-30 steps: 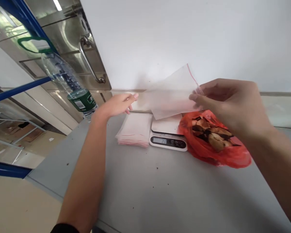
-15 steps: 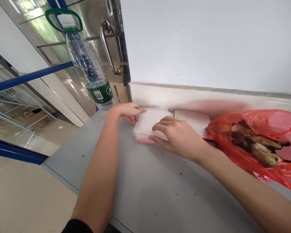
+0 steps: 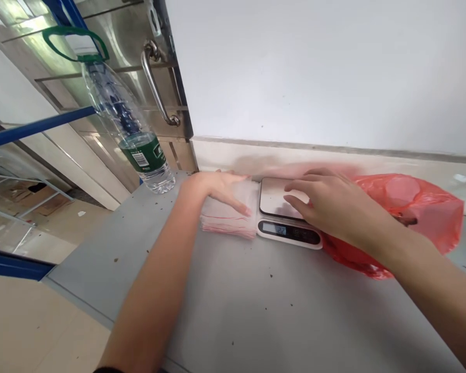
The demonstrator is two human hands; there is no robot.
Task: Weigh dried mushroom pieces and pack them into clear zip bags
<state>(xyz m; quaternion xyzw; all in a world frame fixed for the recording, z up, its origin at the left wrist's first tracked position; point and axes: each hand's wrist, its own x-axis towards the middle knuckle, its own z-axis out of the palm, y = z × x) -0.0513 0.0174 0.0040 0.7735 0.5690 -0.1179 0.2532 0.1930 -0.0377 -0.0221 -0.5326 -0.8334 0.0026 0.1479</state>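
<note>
My left hand [image 3: 223, 189] lies with spread fingers across a stack of clear zip bags [image 3: 231, 220] with red edge lines. Right beside the stack sits a small digital scale [image 3: 289, 234] with a metal plate and a lit display. Over the right part of the scale's plate is my right hand [image 3: 322, 197], its fingers apart and slightly bent, holding nothing; I cannot tell whether it touches the plate. A red plastic bag [image 3: 423, 207] lies just beyond my right hand, with a bit of brown, dried-looking stuff [image 3: 406, 218] showing in it.
A large clear bottle [image 3: 128, 124] with a green handle and label stands at the table's back left. White wall [image 3: 314, 67] runs behind the grey table [image 3: 233, 311]. Blue frame bars [image 3: 39, 127] and a metal door handle [image 3: 159, 85] are at left. Small dark crumbs dot the tabletop.
My right hand has moved off the bag stack to the right, over the scale, whose display now shows. My left hand has spread further over the stack. The view has shifted somewhat right.
</note>
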